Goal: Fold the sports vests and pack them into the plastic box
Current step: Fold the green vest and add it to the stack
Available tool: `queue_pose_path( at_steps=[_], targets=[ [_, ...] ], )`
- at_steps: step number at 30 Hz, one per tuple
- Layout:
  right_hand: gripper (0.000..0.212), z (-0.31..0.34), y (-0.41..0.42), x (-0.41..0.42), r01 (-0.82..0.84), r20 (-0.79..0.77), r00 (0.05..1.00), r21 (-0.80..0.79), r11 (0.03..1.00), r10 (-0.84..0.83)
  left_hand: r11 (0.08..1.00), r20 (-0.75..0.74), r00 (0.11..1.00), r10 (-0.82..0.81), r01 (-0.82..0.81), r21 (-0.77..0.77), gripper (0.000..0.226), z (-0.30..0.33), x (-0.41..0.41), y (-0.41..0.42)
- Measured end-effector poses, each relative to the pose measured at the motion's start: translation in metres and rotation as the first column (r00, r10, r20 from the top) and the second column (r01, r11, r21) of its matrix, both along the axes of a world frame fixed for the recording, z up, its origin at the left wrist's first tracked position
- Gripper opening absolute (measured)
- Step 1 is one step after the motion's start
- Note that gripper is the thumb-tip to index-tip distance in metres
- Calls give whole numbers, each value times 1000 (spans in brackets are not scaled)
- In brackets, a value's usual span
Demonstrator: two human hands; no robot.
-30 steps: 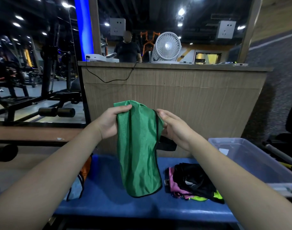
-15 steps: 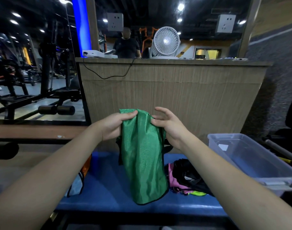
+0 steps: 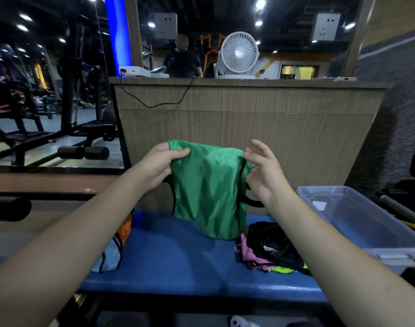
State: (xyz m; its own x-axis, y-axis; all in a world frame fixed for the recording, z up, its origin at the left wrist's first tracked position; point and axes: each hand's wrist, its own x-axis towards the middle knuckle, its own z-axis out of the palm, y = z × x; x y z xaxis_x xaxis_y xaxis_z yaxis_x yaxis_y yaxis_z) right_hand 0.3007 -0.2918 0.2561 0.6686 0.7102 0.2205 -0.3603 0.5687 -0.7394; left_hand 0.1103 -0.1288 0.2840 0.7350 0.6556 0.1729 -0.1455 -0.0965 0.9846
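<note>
- Left hand (image 3: 160, 162): raised at chest height with forearm stretched forward, thumb and curled fingers pinching the top left corner of the green vest (image 3: 210, 192).
- Right hand (image 3: 263, 171): level with the left, thumb and forefinger nipping the vest's top right corner, remaining fingers spread and lifted free.
- Green vest: stretched between both hands, hanging down with its lower edge reaching the blue bench (image 3: 178, 263).
- Below the right hand, on the bench: heap of vests (image 3: 271, 251) in black, pink and neon yellow, just beside the green vest's hem.
- Right of the right forearm: clear plastic box (image 3: 357, 220), lid off, at the bench end.
- Under the left forearm: orange and pale blue bag (image 3: 118, 246) at the bench edge.
- Beyond the hands: wooden counter (image 3: 249, 128) bearing a white fan (image 3: 238, 54).
</note>
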Motion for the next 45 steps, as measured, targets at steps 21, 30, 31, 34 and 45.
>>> queue_pose_path(
  at_steps=[21, 30, 31, 34, 45],
  targets=[
    [46, -19, -5, -21, 117, 569, 738, -638, 761, 363, 942, -332, 928, 167, -51, 332, 13, 22, -3, -12],
    [22, -21, -3, -12, 770, 956, 101, -250, 587, 274, 787, -248, 872, 422, -216, 579, 60, 4, -2, 1],
    [28, -20, -5, -10, 806, 952, 48, -215, 552, 301, 778, -263, 871, 414, -189, 599, 68, 3, -4, 2],
    [37, -15, -7, -4, 866, 930, -129, -63, 496, 345, 713, -326, 859, 394, -62, 699, 42, 0, -5, 2],
    [28, 9, -18, 5, 719, 956, 86, -254, 647, 280, 585, -209, 903, 375, -56, 809, 21, -4, -16, 15]
  ],
)
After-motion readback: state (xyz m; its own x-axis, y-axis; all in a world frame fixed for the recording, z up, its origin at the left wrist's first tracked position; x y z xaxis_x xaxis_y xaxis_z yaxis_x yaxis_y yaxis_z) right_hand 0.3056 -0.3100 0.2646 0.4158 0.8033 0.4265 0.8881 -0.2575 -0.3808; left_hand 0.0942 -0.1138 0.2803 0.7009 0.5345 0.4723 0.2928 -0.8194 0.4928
